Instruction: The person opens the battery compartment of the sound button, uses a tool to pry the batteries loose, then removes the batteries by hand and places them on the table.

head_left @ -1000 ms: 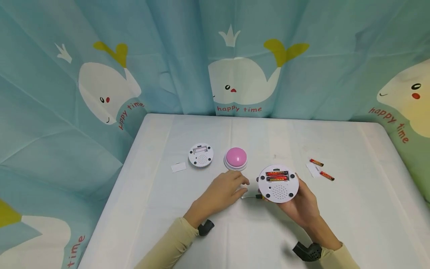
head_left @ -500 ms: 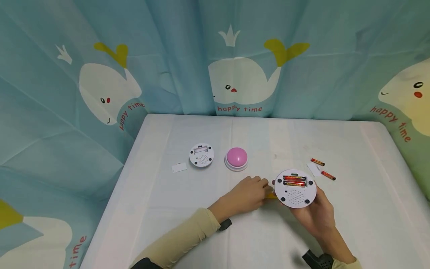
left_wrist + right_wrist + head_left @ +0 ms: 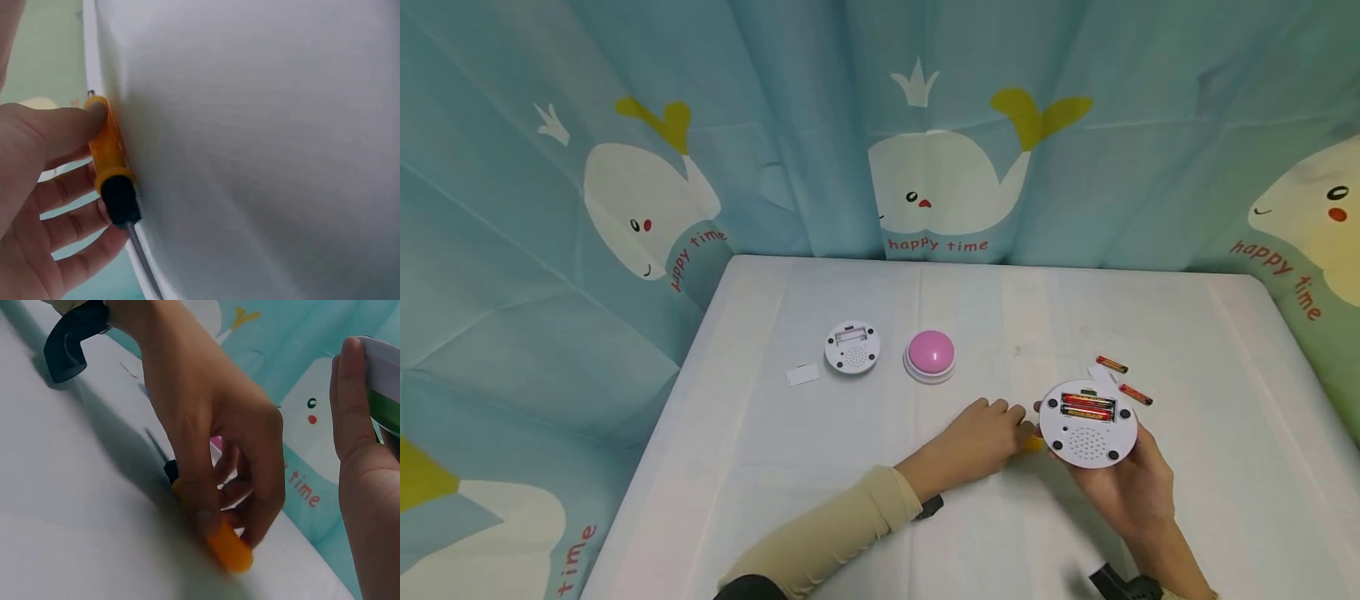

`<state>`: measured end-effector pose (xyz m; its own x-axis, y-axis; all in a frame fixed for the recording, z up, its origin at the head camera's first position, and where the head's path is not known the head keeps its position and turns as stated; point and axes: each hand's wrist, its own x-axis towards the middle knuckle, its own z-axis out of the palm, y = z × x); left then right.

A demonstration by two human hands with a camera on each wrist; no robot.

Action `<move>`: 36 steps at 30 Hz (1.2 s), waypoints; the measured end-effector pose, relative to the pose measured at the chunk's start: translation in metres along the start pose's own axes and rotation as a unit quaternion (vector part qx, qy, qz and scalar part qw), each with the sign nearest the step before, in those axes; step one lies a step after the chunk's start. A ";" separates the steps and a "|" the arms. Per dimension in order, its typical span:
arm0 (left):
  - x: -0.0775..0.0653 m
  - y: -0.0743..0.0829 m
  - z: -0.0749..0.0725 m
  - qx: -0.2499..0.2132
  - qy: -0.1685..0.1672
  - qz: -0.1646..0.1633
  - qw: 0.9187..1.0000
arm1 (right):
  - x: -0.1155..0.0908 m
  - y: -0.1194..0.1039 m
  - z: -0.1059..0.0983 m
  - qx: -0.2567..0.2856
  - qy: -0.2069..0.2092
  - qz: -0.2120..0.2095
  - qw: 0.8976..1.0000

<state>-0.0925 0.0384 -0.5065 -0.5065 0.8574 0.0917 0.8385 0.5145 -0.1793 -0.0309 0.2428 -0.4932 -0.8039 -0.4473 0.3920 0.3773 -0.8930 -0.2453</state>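
Observation:
My left hand (image 3: 981, 437) pinches a screwdriver by its orange handle (image 3: 107, 144), thumb on one side and fingers on the other. The black collar (image 3: 120, 199) and metal shaft show in the left wrist view. In my right hand (image 3: 1123, 496) a round white push-button device (image 3: 1086, 448) is held underside up, with speaker holes and dark feet showing. Two red batteries (image 3: 1087, 407) lie side by side in its uncovered compartment. In the right wrist view, a green part (image 3: 384, 412) shows below the white base (image 3: 382, 365).
A second white device (image 3: 854, 357), underside up with an uncovered compartment, lies back left, beside a small white cover (image 3: 802, 375). A pink button (image 3: 931, 352) stands near it. Two loose batteries (image 3: 1112, 364) and a white piece (image 3: 1102, 374) lie back right.
My left hand has moved right and taken hold of the screwdriver's orange handle. My right hand has shifted right with the white push-button device.

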 end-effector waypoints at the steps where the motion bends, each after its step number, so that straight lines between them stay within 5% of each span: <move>1: 0.001 0.000 -0.001 -0.003 -0.005 -0.002 1.000 | 0.000 -0.001 0.001 -0.001 0.000 -0.002 1.000; 6: 0.000 -0.010 -0.015 -0.070 -0.019 -0.038 0.997 | 0.000 -0.006 0.003 -0.024 -0.005 -0.008 1.000; 9: -0.007 -0.022 -0.026 -0.147 -0.010 -0.068 0.987 | 0.000 -0.006 0.005 -0.031 -0.005 -0.008 0.999; 13: -0.021 -0.038 -0.040 -0.238 0.024 -0.103 0.966 | 0.001 -0.006 0.003 -0.029 -0.002 -0.006 1.000; 16: -0.034 -0.048 -0.050 -0.316 0.069 -0.123 0.938 | 0.003 -0.005 0.001 -0.031 -0.007 -0.003 0.999; 21: -0.056 -0.059 -0.065 -0.459 0.151 -0.151 0.862 | 0.005 -0.002 -0.002 -0.037 -0.009 0.007 0.999; 27: -0.077 -0.062 -0.082 -0.587 0.237 -0.169 0.756 | 0.010 0.003 -0.001 -0.022 0.005 0.014 1.000; 33: -0.093 -0.065 -0.094 -0.666 0.332 -0.170 0.646 | 0.021 0.008 0.000 -0.034 0.001 0.027 0.999; 35: -0.096 -0.065 -0.097 -0.673 0.371 -0.165 0.618 | 0.025 0.011 0.000 -0.043 0.000 0.028 0.999; 36: -0.097 -0.065 -0.097 -0.669 0.389 -0.165 0.611 | 0.027 0.012 0.001 -0.047 0.000 0.028 0.999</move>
<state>-0.0786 -0.0769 -0.4082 -0.8805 0.1830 0.4373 0.3930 -0.2339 0.8893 -0.0475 0.2203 -0.4848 -0.7827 -0.4969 0.3748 0.3776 -0.8578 -0.3486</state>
